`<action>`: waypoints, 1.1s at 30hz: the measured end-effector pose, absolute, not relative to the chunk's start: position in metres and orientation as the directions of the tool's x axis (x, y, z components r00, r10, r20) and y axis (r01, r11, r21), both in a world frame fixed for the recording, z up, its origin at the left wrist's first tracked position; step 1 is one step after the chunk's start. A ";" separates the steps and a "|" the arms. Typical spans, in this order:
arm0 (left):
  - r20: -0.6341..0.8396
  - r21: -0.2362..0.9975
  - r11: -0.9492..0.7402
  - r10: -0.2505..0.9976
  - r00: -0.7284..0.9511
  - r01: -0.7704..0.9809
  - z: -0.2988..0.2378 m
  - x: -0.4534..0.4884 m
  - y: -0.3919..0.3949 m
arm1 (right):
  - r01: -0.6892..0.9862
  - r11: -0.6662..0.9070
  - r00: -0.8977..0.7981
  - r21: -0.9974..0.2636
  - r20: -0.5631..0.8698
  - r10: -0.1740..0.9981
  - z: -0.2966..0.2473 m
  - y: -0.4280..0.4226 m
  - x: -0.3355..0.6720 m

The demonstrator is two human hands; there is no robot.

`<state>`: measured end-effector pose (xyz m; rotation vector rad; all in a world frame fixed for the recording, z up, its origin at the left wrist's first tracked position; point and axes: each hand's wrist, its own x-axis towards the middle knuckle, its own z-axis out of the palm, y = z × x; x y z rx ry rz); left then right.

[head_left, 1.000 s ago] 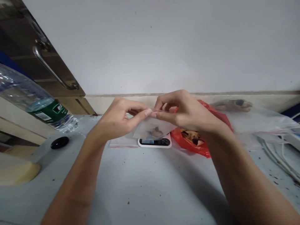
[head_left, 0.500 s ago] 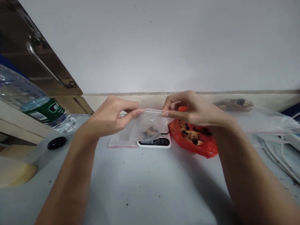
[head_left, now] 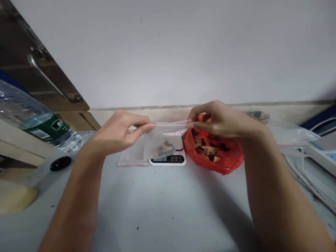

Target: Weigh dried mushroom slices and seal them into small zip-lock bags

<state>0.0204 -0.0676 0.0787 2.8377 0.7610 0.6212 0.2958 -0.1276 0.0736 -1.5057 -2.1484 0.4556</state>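
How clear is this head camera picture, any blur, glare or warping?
Head view: soft, even light, faint forearm shadows on the table; head view edges warp, bending the water bottle and door handle at left; the small clear bag pinched between left hand and right hand is sharp; the scale display is too small to read.

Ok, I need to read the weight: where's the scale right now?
In the head view the scale sits at centre, partly behind the small clear bag, with the red bag just right of it.
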 end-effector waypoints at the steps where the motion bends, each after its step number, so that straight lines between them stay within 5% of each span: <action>1: 0.365 0.239 -0.863 0.505 0.782 0.446 0.078 0.020 -0.068 | 0.789 0.337 -0.278 -0.514 0.190 0.942 0.074 -0.128 0.297; 7: 0.573 0.323 -0.875 0.484 0.661 0.361 0.081 0.034 -0.081 | 0.759 0.333 -0.377 -0.560 0.039 0.925 0.086 -0.132 0.294; 11: 0.632 0.248 -0.928 0.372 0.680 0.277 0.087 0.060 -0.092 | 0.680 0.372 -0.522 -0.631 -0.061 0.851 0.086 -0.135 0.283; 16: 0.845 0.068 -0.923 0.255 0.470 0.379 0.089 0.096 -0.109 | 0.587 0.365 -0.416 -0.723 0.117 0.902 0.075 -0.150 0.305; 19: 0.894 0.067 -0.950 0.194 0.405 0.307 0.082 0.111 -0.116 | 0.501 0.307 -0.212 -0.809 0.229 0.950 0.078 -0.175 0.341; 21: 0.853 0.140 -0.969 0.221 0.473 0.201 0.074 0.120 -0.117 | 0.538 0.288 0.050 -0.792 0.371 0.927 0.081 -0.195 0.368; 23: 0.741 0.246 -0.959 0.281 0.610 0.143 0.064 0.129 -0.115 | 0.720 0.243 0.268 -0.650 0.584 0.766 0.077 -0.211 0.393; 25: 0.582 0.333 -0.930 0.330 0.743 0.152 0.054 0.140 -0.113 | 0.887 0.097 0.260 -0.451 0.663 0.702 0.064 -0.220 0.415; 28: 0.372 0.398 -0.891 0.376 0.849 0.220 0.040 0.153 -0.111 | 0.977 0.034 0.083 -0.213 0.518 0.852 0.034 -0.223 0.438; 33: 0.208 0.446 -0.854 0.392 0.896 0.269 0.027 0.160 -0.111 | 0.963 0.045 0.023 -0.265 0.248 0.968 0.016 -0.222 0.447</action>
